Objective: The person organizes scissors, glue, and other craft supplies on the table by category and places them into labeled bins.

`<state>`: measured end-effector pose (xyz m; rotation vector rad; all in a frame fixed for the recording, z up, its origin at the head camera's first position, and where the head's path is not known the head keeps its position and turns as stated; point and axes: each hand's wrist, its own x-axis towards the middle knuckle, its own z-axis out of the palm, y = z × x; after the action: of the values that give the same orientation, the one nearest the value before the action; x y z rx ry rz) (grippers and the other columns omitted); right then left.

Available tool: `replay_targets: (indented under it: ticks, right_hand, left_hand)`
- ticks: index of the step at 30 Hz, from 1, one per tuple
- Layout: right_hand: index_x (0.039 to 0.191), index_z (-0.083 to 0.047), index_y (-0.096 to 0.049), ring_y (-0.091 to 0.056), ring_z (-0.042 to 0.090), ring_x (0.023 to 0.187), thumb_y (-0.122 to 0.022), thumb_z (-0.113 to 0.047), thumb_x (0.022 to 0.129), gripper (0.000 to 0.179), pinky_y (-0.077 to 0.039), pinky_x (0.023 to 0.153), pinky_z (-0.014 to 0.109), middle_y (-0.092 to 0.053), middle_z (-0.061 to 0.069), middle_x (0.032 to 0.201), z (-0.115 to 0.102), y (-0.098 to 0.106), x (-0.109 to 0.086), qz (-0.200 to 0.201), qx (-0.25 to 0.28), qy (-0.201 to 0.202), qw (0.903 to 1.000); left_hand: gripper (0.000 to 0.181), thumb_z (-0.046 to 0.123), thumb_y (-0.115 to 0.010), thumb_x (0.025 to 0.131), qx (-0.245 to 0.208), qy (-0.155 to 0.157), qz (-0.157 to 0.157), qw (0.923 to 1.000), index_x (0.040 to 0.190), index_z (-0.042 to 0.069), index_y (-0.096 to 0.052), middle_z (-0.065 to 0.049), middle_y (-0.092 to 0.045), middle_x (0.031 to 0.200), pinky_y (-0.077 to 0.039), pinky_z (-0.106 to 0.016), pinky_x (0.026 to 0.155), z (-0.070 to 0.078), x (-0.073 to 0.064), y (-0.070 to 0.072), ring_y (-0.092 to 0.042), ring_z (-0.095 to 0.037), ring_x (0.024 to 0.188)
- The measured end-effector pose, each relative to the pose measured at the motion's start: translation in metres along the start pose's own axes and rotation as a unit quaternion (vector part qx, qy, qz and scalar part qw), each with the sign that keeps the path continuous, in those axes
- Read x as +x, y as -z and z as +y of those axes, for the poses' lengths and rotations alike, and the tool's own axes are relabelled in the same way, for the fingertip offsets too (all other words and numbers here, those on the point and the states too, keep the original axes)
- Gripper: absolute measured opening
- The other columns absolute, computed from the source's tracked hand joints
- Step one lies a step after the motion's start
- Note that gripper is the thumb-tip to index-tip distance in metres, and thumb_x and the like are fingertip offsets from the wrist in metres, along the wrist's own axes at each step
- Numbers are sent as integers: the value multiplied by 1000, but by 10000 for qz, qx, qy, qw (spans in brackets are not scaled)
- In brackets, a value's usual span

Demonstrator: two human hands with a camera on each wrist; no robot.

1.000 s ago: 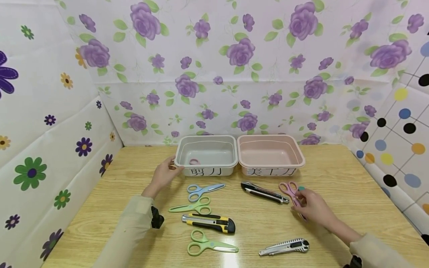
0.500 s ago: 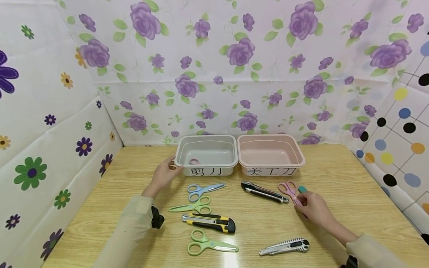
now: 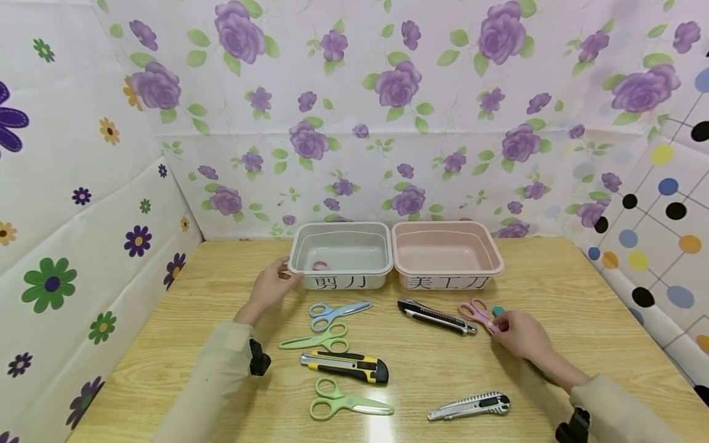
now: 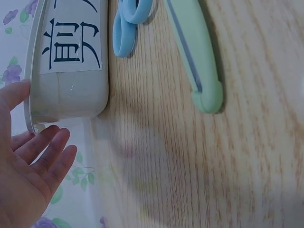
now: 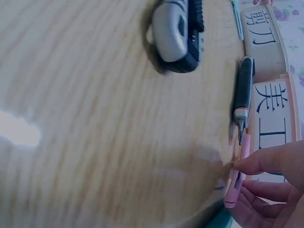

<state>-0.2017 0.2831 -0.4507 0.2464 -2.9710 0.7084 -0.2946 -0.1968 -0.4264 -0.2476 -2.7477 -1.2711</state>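
Observation:
My left hand [image 3: 272, 288] holds the front left corner of the grey bin [image 3: 376, 282], its thumb on the rim and its other fingers spread along the side. With thumb and fingers, my right hand [image 3: 522, 335] pinches the blade end of pink scissors [image 3: 475, 309]; in the right wrist view the pink scissors [image 5: 232, 194] stand edge-on between the fingertips. Their handle loops lie by the tip of a black box cutter [image 3: 432, 315]. A teal object [image 3: 498, 311] lies behind the right hand, mostly hidden by it. Inside the grey bin, a pink handle loop [image 3: 320, 266] shows.
A pink bin [image 3: 448, 275] stands right of the grey one. Blue scissors [image 3: 335, 315], two green scissors [image 3: 316, 340] [image 3: 349, 403] and a yellow-black box cutter [image 3: 349, 368] lie at centre left. A silver box cutter [image 3: 471, 407] lies near the front.
My right hand has shifted slightly right along the pink scissors toward their blade end, and the scissors have turned a little. More of the teal object shows. My left hand stays on the grey bin.

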Motion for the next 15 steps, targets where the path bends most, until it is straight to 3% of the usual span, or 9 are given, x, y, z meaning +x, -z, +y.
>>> replay_targets:
  ticks: [7,15]
  right_hand:
    - [82,0,-68,-48,11,58,-67,-7,75,9,-39,50,27,-59,-2,67,-3,6,-1,-409,43,-25,9991]
    - [78,-4,-68,-44,9,55,-66,-6,73,5,-36,46,23,-55,-4,62,-8,11,5,-218,-115,429,9988]
  left_hand:
    - [57,22,-62,86,21,-47,-25,10000,133,-4,-40,-24,-58,113,-52,-38,74,-1,0,0,-59,-32,91]
    - [58,20,-62,86,-45,-36,50,10000,133,-5,-40,-24,-59,113,-52,-38,73,0,0,1,-60,-32,91]
